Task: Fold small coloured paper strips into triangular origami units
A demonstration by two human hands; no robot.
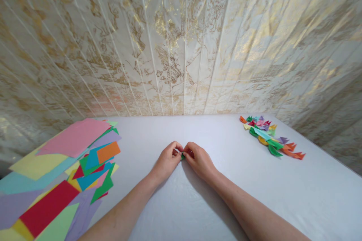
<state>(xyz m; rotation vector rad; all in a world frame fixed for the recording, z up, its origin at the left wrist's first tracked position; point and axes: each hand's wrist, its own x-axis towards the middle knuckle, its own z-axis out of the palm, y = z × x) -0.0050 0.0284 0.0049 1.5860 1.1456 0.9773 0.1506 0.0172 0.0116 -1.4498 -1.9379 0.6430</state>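
Note:
Between my two hands, just above the middle of the white table, is a small piece of green paper [183, 156], mostly covered by fingers. My left hand [169, 160] pinches it from the left with thumb and forefinger. From the right, my right hand [198, 160] pinches the same piece, the fingertips of both hands almost meeting. How the paper is folded cannot be made out.
Sheets of coloured paper, a pink sheet [77, 137] and a dark red sheet [49, 208] among them, overlap on the left of the table [175, 214]. Several small folded paper figures [274, 147] lie at the back right. A gold-patterned curtain [169, 52] hangs behind.

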